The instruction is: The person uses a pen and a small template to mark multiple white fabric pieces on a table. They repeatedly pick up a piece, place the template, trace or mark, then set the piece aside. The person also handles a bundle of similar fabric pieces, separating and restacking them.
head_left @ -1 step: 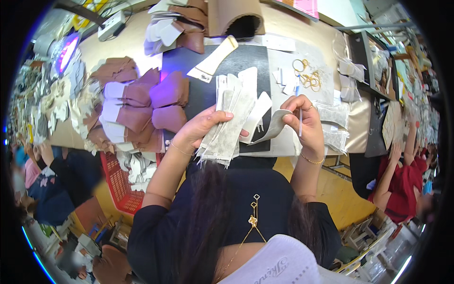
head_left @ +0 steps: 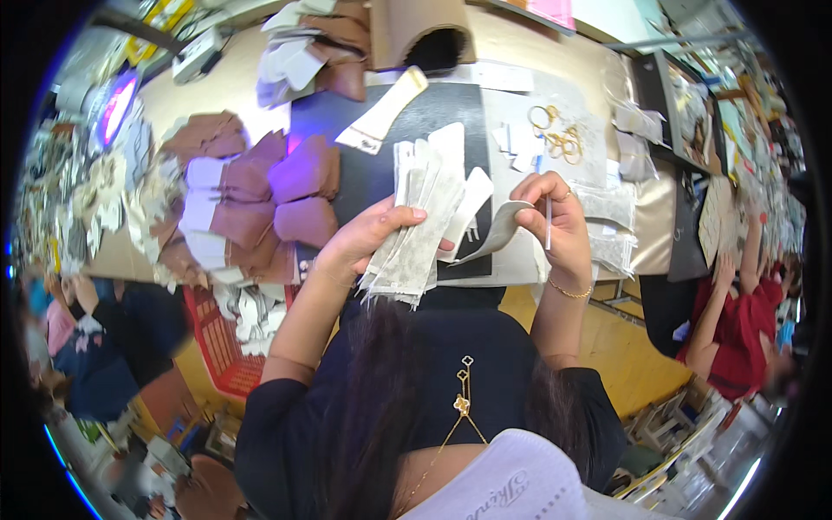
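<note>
A fanned bundle of grey-white strips (head_left: pixel 422 208) is gripped in my left hand (head_left: pixel 375 232), its thumb pressed across the top. Their lower ends look frayed. My right hand (head_left: pixel 555 221) pinches the end of a single grey strip (head_left: pixel 496 234), which curves down toward the bundle. Between the fingers of that hand is also a thin, pale, pen-like stick (head_left: pixel 548 221). One whiter strip (head_left: pixel 473 204) sticks out at the bundle's right side. Beneath both hands lies a black work mat (head_left: pixel 355 186); a cream strip (head_left: pixel 383 113) rests on its far part.
Stacks of brown and white cut pieces (head_left: pixel 251 195) stand at the left. Gold rings (head_left: pixel 563 143) lie at the right, near more grey strips (head_left: pixel 614 247). A cardboard tube (head_left: pixel 420 35) is at the back. Below the table's left stands a red basket (head_left: pixel 227 347). Other people sit on both sides.
The table and its things appear shifted slightly left in the picture. Both hands keep their hold on the strips.
</note>
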